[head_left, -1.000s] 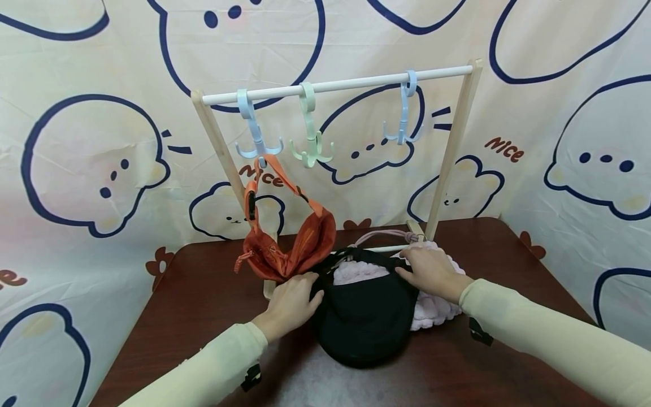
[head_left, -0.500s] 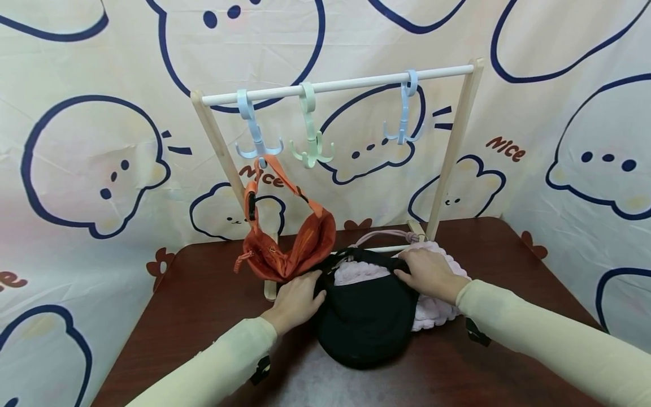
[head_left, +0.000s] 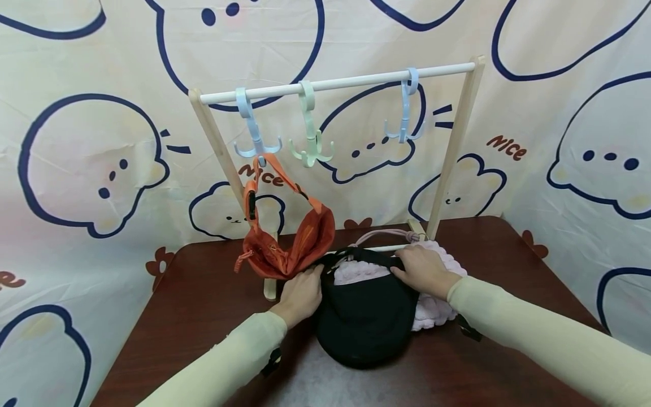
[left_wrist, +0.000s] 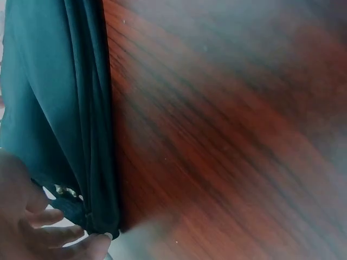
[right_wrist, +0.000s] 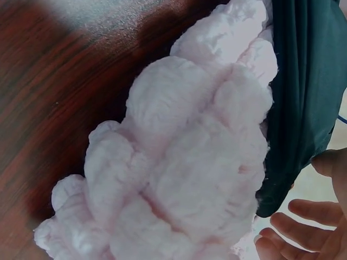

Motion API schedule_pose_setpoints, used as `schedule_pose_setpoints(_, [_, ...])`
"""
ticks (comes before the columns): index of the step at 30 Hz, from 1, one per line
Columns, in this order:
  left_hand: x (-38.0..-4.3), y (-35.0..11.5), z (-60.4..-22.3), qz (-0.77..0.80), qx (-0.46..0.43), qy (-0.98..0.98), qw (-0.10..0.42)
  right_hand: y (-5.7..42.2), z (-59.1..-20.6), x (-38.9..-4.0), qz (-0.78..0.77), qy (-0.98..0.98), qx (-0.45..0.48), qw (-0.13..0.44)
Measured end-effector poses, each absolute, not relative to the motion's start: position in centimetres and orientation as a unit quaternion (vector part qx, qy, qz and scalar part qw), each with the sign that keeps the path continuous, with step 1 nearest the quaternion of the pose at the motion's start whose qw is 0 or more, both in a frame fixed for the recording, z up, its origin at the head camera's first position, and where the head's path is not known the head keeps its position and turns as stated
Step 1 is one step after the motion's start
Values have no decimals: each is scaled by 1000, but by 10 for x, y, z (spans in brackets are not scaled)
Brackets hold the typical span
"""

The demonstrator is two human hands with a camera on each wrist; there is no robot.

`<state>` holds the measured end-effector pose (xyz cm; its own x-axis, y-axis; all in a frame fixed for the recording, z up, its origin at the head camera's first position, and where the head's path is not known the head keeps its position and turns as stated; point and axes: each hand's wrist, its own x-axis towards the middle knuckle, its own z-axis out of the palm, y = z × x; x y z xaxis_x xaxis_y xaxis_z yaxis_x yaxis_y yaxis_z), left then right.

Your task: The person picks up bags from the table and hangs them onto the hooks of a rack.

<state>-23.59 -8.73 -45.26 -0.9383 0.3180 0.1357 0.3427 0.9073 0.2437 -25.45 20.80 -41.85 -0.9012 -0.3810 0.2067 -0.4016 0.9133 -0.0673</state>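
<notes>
A black shoulder bag (head_left: 366, 322) lies on the table, overlapping a fluffy pale pink bag (head_left: 432, 311) behind it. My left hand (head_left: 301, 294) holds the black bag's upper left corner, and in the left wrist view its fingers (left_wrist: 59, 235) curl by the bag's edge. At the upper right corner, my right hand (head_left: 424, 271) has its thumb on the black fabric. The right wrist view shows that hand's fingers (right_wrist: 301, 227) curved behind the bag's edge. Just above my left hand hangs an orange waist bag (head_left: 285, 249), its strap on a blue hook (head_left: 256, 135).
A wooden rack with a white rod (head_left: 356, 85) stands at the back. A green hook (head_left: 309, 130) and a second blue hook (head_left: 404, 110) hang from it. The brown table (head_left: 203, 316) meets a printed cloth backdrop (head_left: 102, 68).
My left hand has moved slightly up and right along the black bag's corner. My right hand has shifted slightly left. The bags stay almost in place.
</notes>
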Motion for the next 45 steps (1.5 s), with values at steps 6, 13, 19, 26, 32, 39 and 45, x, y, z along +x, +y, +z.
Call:
schedule_pose_setpoints(6, [-241, -83, -453, -109, -164, -979, 58, 207, -418, -256, 53, -975, 195, 90])
schedule_pose_setpoints(13, [-247, -83, -455, -91, -159, -981, 58, 208, -419, -257, 47, -977, 189, 84])
schedule_pose_setpoints(19, [-250, -83, -456, -78, -165, -982, 56, 206, -419, -258, 47, -979, 184, 74])
schedule_pose_setpoints(26, [-252, -83, -456, -69, -161, -982, 74, 206, -418, -259, 46, -980, 182, 67])
schedule_pose_setpoints(32, [-254, -82, -458, -37, -163, -982, 91, 205, -419, -261, 45, -981, 181, 57])
schedule_pose_setpoints(39, [-258, -83, -460, -24, -162, -982, 97, 205, -422, -264, 50, -982, 175, 57])
schedule_pose_setpoints(45, [-261, -83, -461, -46, -155, -983, 90, 206, -422, -266, 55, -982, 171, 51])
